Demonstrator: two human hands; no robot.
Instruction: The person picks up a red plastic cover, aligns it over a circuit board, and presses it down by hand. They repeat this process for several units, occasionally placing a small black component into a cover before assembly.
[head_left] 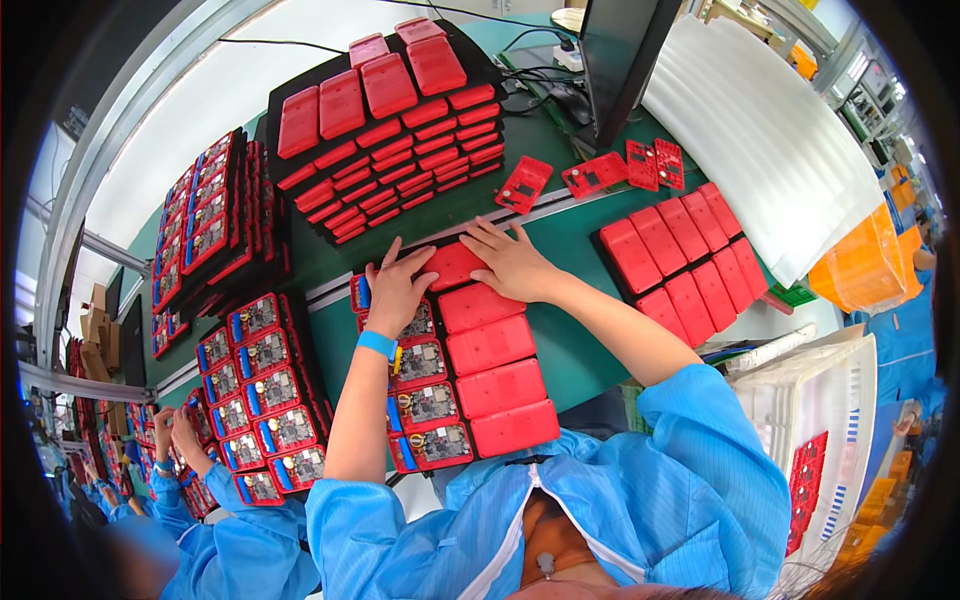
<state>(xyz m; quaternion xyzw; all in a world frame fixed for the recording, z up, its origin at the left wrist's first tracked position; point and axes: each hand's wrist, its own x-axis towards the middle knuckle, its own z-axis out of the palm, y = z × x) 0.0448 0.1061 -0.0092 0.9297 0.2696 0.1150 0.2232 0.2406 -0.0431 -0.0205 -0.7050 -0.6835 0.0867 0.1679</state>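
My left hand and my right hand rest at the far end of a black tray, on either side of a red plastic cover. Both thumbs touch that cover, and the fingers of each hand are stretched out and apart. Nearer to me in the same row lie several more red covers. Left of them run open red housings with grey circuit boards and blue parts, some hidden under my left hand and forearm. A blue wristband circles my left wrist.
Stacked trays of red covers stand behind my hands. Trays of circuit-board housings lie left, near a co-worker's hands. To the right is another tray of covers. Loose red housings lie below a monitor.
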